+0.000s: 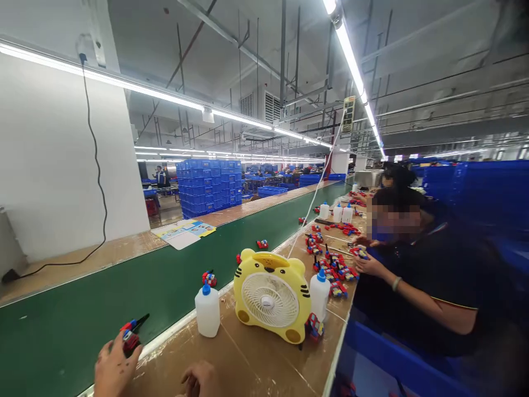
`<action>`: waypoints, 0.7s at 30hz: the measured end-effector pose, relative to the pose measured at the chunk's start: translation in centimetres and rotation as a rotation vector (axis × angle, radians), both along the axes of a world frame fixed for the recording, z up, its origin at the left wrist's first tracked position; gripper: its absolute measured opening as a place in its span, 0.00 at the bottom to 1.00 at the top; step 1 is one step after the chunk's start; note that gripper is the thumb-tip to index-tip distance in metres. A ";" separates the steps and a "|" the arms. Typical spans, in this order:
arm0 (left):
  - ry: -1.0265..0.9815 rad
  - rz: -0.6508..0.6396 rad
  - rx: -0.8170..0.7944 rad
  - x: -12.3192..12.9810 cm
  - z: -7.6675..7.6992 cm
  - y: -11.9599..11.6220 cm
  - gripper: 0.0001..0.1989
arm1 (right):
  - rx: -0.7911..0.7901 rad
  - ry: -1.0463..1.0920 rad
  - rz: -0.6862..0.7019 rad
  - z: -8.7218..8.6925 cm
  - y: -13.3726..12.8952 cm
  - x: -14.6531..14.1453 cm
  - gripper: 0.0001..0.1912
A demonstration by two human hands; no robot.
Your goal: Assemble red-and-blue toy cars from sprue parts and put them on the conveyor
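While the left hand point(114, 366) grips a red-and-blue toy point(130, 336) left of the tiger-face fan point(268, 301) (right hand point(202, 379) curled, can't tell if empty), that thing's probably light, stiff plastic, so grab its chunky body point(132, 342).

Fan point(268, 302) stands on worktable point(248, 372) between two bottles point(208, 313); conveyor belt point(165, 289) left, toys point(339, 289) behind, co-worker point(438, 270) right.
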State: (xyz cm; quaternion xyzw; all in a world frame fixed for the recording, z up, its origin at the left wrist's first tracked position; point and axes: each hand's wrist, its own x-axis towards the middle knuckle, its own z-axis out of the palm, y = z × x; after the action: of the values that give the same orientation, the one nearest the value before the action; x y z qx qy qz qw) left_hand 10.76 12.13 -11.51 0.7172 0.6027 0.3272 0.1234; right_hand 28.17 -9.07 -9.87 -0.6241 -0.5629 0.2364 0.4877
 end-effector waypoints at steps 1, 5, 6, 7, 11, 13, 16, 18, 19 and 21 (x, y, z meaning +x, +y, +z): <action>-0.071 -0.064 -0.006 0.4 -0.2 -1.2 0.31 | -0.014 0.008 -0.016 -0.5 0.3 -0.1 0.14; -0.426 -0.167 -0.146 0.4 -3.6 -5.3 0.27 | -0.031 0.031 -0.074 -2.3 0.7 -0.3 0.11; -0.512 -0.160 -0.185 0.0 -4.5 -6.1 0.26 | -0.024 0.032 -0.084 -2.5 0.6 -0.2 0.09; -0.585 -0.155 -0.223 -0.3 -5.2 -6.7 0.25 | -0.014 0.032 -0.092 -2.8 0.5 -0.2 0.08; -0.671 -0.212 -0.337 -1.0 -4.8 -8.6 0.21 | 0.014 0.031 -0.087 -2.9 0.0 0.1 0.06; -0.594 -0.251 -0.291 -0.6 -3.2 -9.7 0.19 | 0.002 0.031 -0.049 -2.7 -0.2 0.2 0.04; -0.341 -0.380 -0.112 0.2 -1.0 -11.5 0.15 | -0.020 0.020 0.029 -2.5 -0.6 0.3 0.07; -0.310 -0.364 -0.099 0.5 -0.3 -12.3 0.12 | -0.037 0.010 0.092 -2.4 -0.7 0.4 0.11; -0.303 -0.340 -0.100 0.5 -0.2 -12.5 0.11 | -0.047 0.006 0.129 -2.4 -0.8 0.5 0.13; -0.292 -0.306 -0.107 0.4 -0.2 -12.7 0.11 | -0.067 -0.001 0.187 -2.4 -0.8 0.5 0.17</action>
State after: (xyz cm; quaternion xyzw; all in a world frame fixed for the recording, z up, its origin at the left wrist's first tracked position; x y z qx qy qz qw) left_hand 11.14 -0.58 -11.75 0.7376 0.4792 0.3726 0.2957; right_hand 28.72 -9.89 -12.26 -0.5848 -0.6106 0.2992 0.4423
